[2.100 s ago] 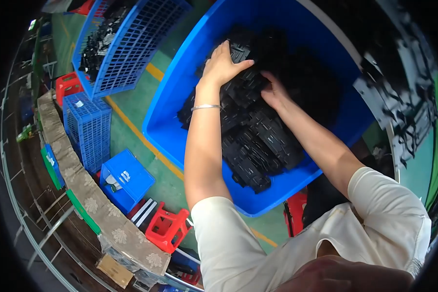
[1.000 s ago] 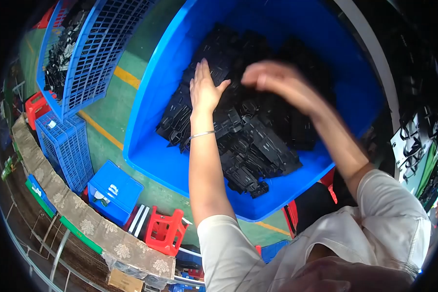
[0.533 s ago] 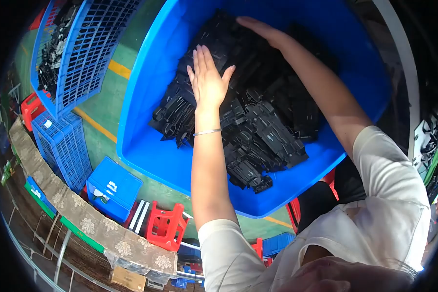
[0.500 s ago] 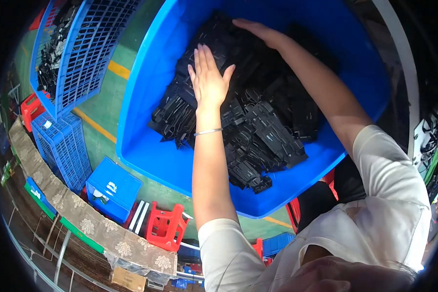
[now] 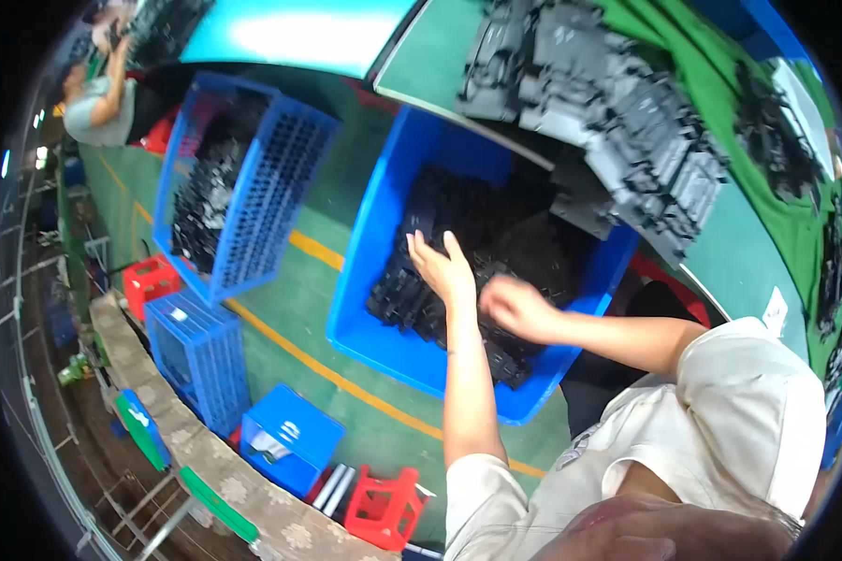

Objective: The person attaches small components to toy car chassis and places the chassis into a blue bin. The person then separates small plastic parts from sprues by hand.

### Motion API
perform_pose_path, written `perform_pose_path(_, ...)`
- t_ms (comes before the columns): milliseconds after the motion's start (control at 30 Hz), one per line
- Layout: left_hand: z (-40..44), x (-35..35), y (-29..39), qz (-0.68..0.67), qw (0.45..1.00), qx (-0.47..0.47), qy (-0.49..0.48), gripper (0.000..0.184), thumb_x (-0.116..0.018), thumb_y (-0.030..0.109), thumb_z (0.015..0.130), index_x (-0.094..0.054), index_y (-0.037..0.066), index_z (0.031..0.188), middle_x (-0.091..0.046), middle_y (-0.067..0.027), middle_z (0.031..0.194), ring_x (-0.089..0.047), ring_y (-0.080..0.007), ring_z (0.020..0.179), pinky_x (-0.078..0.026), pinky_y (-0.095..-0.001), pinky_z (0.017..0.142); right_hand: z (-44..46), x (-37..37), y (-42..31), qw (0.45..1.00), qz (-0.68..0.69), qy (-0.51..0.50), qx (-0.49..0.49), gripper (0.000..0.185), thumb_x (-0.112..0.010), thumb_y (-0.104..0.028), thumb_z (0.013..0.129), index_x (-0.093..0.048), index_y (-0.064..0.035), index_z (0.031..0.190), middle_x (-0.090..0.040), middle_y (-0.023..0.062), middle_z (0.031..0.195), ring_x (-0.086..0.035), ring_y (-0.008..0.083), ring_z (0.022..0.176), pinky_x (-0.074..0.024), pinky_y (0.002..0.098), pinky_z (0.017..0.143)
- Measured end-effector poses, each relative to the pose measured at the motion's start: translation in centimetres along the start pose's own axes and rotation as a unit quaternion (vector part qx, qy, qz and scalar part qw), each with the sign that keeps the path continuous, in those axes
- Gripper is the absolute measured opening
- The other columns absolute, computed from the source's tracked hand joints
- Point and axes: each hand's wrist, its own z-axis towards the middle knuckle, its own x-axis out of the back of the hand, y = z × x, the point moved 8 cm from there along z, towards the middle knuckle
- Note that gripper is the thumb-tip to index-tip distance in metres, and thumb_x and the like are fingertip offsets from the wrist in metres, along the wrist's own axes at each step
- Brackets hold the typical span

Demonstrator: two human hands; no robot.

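Black plastic parts [image 5: 407, 290] lie heaped in a large blue bin [image 5: 354, 323]. Over the left side of the heap is my left hand [image 5: 444, 271], its fingers apart and nothing in it. My right hand [image 5: 519, 309] is just right of it, above the heap, blurred with the fingers curled in; whether it holds anything cannot be made out. Dark grey plastic parts [image 5: 617, 112] are piled on the table [image 5: 748, 252] beyond the bin, some overhanging its edge.
A blue mesh crate [image 5: 276, 178] with small black parts stands at the left, above a second blue crate [image 5: 196, 360]. Nearby are a small blue box [image 5: 295, 435] and red stools [image 5: 384, 510]. Another person [image 5: 103, 107] is at the top left. Green cloth [image 5: 767, 159] covers part of the table.
The view has tilted up, bringing the table and another person into sight. My right hand has come back from the bin's far side, close to my left hand, and its fingers have curled.
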Motion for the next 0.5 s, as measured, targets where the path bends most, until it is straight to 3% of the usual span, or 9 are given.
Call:
perform_pose_path(100,3.3,6.0,8.7,-0.048,0.987,-0.122,0.097,0.035,-0.054,0.014,0.074,-0.042,-0.005,0.102,-0.046,-0.0195,0.104,-0.041,-0.033,0.101,-0.032,-0.0397,0.087,-5.8,0.4,-8.5,0.938,0.082,-0.324,0.094,0.013,-0.047,-0.013,0.078,-0.049,-0.003,0.085,-0.052,0.011,0.081,-0.052,0.0268,0.076,-0.0416,0.0346,0.067)
perform_pose_path(167,6.1,7.6,15.3,-0.114,0.978,-0.165,0.061,0.035,-0.054,0.016,0.075,-0.043,-0.004,0.101,-0.048,-0.0182,0.102,-0.042,-0.0317,0.099,-0.032,-0.0381,0.086,-8.6,3.5,-9.2,0.93,0.092,-0.352,0.054,0.016,-0.049,-0.015,0.078,-0.05,-0.0027,0.087,-0.053,0.012,0.085,-0.052,0.0255,0.079,-0.0418,0.0334,0.069)
perform_pose_path(233,8.1,6.4,21.3,-0.11,0.975,-0.193,-0.021,0.036,-0.055,0.021,0.074,-0.045,-0.004,0.099,-0.048,-0.0185,0.102,-0.043,-0.0314,0.098,-0.033,-0.0363,0.085,-10.1,9.9,-8.8,0.966,0.019,-0.256,-0.041,0.016,-0.051,-0.013,0.076,-0.053,-0.0023,0.087,-0.055,0.0111,0.082,-0.054,0.0247,0.077,-0.0429,0.0321,0.071)
perform_pose_path(300,8.8,4.2,26.2,-0.08,0.966,-0.217,-0.117,0.04,-0.055,0.026,0.074,-0.046,-0.004,0.098,-0.048,-0.0195,0.101,-0.044,-0.0316,0.097,-0.034,-0.0361,0.084,-11.0,17.9,-8.7,0.994,-0.061,-0.049,-0.075,0.013,-0.05,-0.008,0.072,-0.054,-0.002,0.083,-0.057,0.0104,0.075,-0.056,0.0231,0.071,-0.045,0.0314,0.065)
perform_pose_path(333,8.7,3.3,28.4,-0.031,0.96,-0.242,-0.133,0.043,-0.055,0.029,0.074,-0.046,-0.005,0.099,-0.048,-0.0202,0.102,-0.043,-0.0321,0.098,-0.034,-0.0362,0.084,-12.1,21.7,-6.9,0.975,-0.07,0.025,-0.209,0.014,-0.049,-0.007,0.073,-0.054,-0.002,0.086,-0.057,0.0111,0.074,-0.056,0.0198,0.071,-0.045,0.0301,0.064)
perform_pose_path(367,8.4,2.6,30.0,0.001,0.954,-0.279,-0.106,0.037,-0.056,0.024,0.073,-0.047,-0.005,0.095,-0.049,-0.0191,0.097,-0.045,-0.0323,0.094,-0.035,-0.037,0.081,-13.6,25.6,-4.7,0.951,-0.043,0.17,-0.254,0.02,-0.049,-0.01,0.075,-0.051,0.0,0.092,-0.057,0.0115,0.076,-0.056,0.0163,0.07,-0.0445,0.0279,0.063)
perform_pose_path(433,5.8,4.1,34.2,0.03,0.918,-0.395,0.004,0.028,-0.057,0.018,0.07,-0.048,-0.001,0.088,-0.05,-0.0161,0.088,-0.046,-0.031,0.084,-0.037,-0.038,0.075,-15.2,30.6,-0.4,0.912,0.007,0.348,-0.219,0.034,-0.053,-0.017,0.076,-0.045,0.0026,0.102,-0.055,0.0121,0.084,-0.054,0.0152,0.073,-0.0435,0.0264,0.064)
perform_pose_path(500,2.2,3.8,36.4,0.05,0.888,-0.456,-0.027,0.022,-0.058,0.013,0.067,-0.047,0.002,0.083,-0.048,-0.0128,0.081,-0.046,-0.0289,0.078,-0.037,-0.0377,0.068,-14.0,30.3,1.1,0.881,0.089,0.374,-0.275,0.043,-0.056,-0.021,0.073,-0.041,0.0035,0.105,-0.053,0.0116,0.088,-0.053,0.0157,0.074,-0.0431,0.0261,0.064)
